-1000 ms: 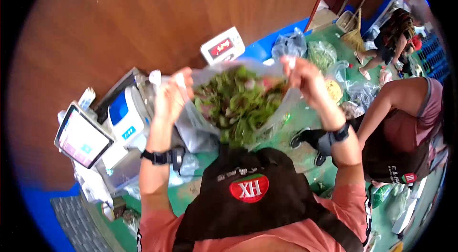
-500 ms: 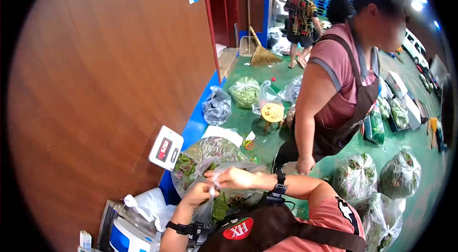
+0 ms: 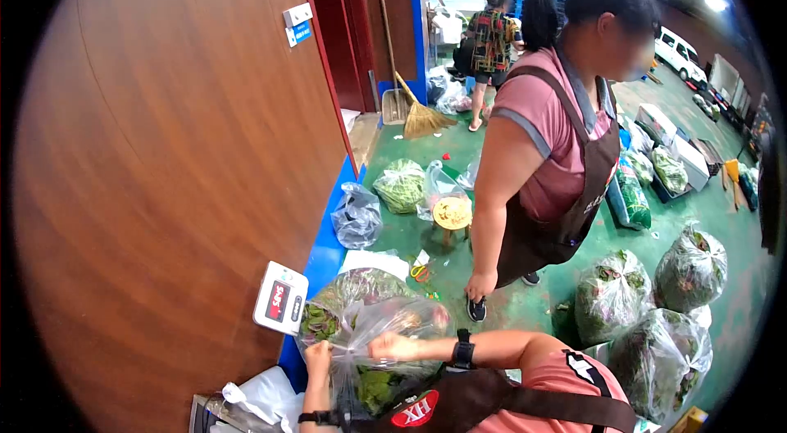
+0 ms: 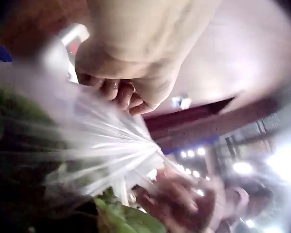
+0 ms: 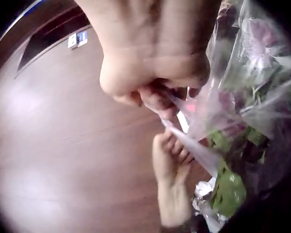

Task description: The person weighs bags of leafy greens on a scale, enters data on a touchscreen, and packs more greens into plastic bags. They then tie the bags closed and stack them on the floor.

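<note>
In the head view a clear plastic bag (image 3: 381, 324) of leafy greens (image 3: 378, 386) stands against the person's apron. The left hand (image 3: 318, 356) grips gathered plastic at the bag's neck, fingers curled. Close beside it, the right hand (image 3: 393, 347) pinches the other side of the neck. The left wrist view shows the plastic (image 4: 111, 145) pulled into tight folds between the left hand (image 4: 121, 82) and the blurred right hand (image 4: 184, 199). From the right wrist, a twisted strand (image 5: 191, 145) runs between the right hand (image 5: 155, 87) and the left (image 5: 174, 160).
A scale display (image 3: 280, 299) stands left of the bag, by the wooden wall (image 3: 180, 146). Another person (image 3: 557, 138) in an apron stands to the right. Several filled bags (image 3: 613, 297) sit on the green floor at right. A stool (image 3: 452, 214) and a broom (image 3: 423, 119) are farther back.
The bag's wide mouth, held apart by both hands a second ago, is gathered into a narrow neck. The head view has swung right, and the standing person appears more upright.
</note>
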Available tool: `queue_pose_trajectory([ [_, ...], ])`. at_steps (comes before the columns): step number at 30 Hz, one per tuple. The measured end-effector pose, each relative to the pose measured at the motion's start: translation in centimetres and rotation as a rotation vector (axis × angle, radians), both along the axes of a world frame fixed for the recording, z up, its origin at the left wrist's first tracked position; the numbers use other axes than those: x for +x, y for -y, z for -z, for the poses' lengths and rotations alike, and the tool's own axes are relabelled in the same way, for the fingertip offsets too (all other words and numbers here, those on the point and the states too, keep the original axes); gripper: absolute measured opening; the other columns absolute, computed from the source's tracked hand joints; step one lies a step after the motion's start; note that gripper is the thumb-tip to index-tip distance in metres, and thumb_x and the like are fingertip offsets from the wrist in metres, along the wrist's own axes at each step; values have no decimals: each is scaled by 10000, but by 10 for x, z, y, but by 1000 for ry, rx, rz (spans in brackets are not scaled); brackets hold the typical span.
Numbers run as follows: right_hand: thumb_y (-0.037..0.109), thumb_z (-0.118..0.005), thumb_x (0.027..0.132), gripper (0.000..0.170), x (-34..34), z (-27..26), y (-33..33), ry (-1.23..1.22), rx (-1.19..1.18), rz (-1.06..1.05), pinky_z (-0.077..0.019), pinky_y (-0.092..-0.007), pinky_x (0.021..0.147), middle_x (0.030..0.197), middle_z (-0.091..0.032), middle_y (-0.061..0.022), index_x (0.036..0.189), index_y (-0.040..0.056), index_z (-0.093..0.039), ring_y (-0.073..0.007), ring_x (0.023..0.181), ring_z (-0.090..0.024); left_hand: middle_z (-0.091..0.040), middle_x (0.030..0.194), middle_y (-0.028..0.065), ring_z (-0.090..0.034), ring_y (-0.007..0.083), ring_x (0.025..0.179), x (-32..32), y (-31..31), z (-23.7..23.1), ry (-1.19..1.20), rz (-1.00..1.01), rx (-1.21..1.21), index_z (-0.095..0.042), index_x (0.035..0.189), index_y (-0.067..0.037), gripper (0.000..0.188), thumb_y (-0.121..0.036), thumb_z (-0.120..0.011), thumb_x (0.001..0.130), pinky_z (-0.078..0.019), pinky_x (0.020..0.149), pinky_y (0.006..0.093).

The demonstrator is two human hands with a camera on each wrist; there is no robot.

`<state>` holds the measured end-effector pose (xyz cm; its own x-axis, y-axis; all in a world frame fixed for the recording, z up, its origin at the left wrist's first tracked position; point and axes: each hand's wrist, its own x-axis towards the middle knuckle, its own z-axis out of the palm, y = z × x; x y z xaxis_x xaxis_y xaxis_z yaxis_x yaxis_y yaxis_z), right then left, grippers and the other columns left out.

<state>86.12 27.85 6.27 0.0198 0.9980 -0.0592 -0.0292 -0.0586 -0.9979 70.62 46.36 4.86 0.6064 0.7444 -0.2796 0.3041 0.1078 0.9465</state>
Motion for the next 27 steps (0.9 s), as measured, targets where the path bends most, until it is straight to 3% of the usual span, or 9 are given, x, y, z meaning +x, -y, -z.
queue_pose_trajectory([
  [2, 234, -534, 833, 252, 14, -37, 38, 982, 776, -47, -434, -347, 667, 681, -577, -44, 664, 49, -559, -211, 634, -527, -477, 470, 38, -439, 109, 446, -24, -20, 97, -194, -213, 141, -533, 535, 2, 276, -160, -508, 758, -317, 427, 303],
  [4, 215, -572, 830, 244, 52, 16, 82, 597, 264, -112, -440, -318, 667, 680, -563, -24, 658, 44, -549, -209, 616, -530, -420, 445, 21, -420, 138, 392, -46, 0, 90, -260, -328, -237, -475, 528, -49, 235, -172, -497, 727, -315, 370, 315],
  [5, 209, -595, 818, 222, 54, 24, 81, 854, 244, -144, -446, -305, 700, 745, -587, -35, 674, 44, -558, -178, 654, -556, -379, 445, 12, -379, 144, 372, -42, 1, 85, -110, -451, -491, -436, 529, -70, 218, -157, -489, 723, -337, 376, 320],
  [9, 167, -424, 888, 229, 35, -31, 40, -593, 29, 208, -440, -297, 782, 863, -624, -58, 874, 28, -606, -158, 837, -571, -366, 506, 22, -425, 165, 510, -21, 35, -15, 516, -178, -811, -372, 578, -104, 161, -135, -448, 716, -423, 594, 323],
  [13, 138, -508, 850, 227, 34, -40, 3, 230, 8, 81, -472, -301, 789, 1017, -621, -73, 1032, 38, -600, -211, 916, -575, -586, 857, 97, -540, 167, 699, -12, 70, -26, 558, 187, -613, -557, 896, 23, 191, -100, -457, 789, -469, 692, 312],
  [18, 211, -638, 753, 300, 17, -54, -14, 962, 198, 62, -483, -303, 730, 1008, -622, -74, 1030, 98, -619, -237, 856, -558, -553, 1082, 54, -563, 167, 929, -19, 69, 16, 434, 351, -816, -495, 1159, -26, 329, -65, -572, 841, -481, 847, 323],
  [21, 198, -642, 725, 248, 16, -21, -32, 910, 335, -63, -475, -327, 701, 936, -638, -65, 957, 111, -651, -225, 786, -570, -561, 1077, 78, -560, 186, 961, -2, 75, -9, 429, 487, -717, -519, 1130, -2, 360, -35, -629, 789, -460, 854, 322],
  [23, 125, -594, 792, 93, 16, -24, -39, 325, 17, -6, -471, -325, 671, 768, -622, -119, 816, 56, -652, -247, 624, -578, -626, 808, 17, -567, 103, 732, 4, 61, -7, 30, 482, -293, -647, 904, -9, 194, -55, -685, 719, -448, 659, 239],
  [27, 76, -593, 792, 135, 14, -29, -41, 657, 251, 17, -488, -323, 694, 864, -632, -127, 916, 48, -640, -242, 768, -609, -592, 717, -10, -483, 59, 576, 12, 57, -2, 60, 333, -307, -646, 828, -41, 124, -93, -680, 720, -352, 486, 226],
])
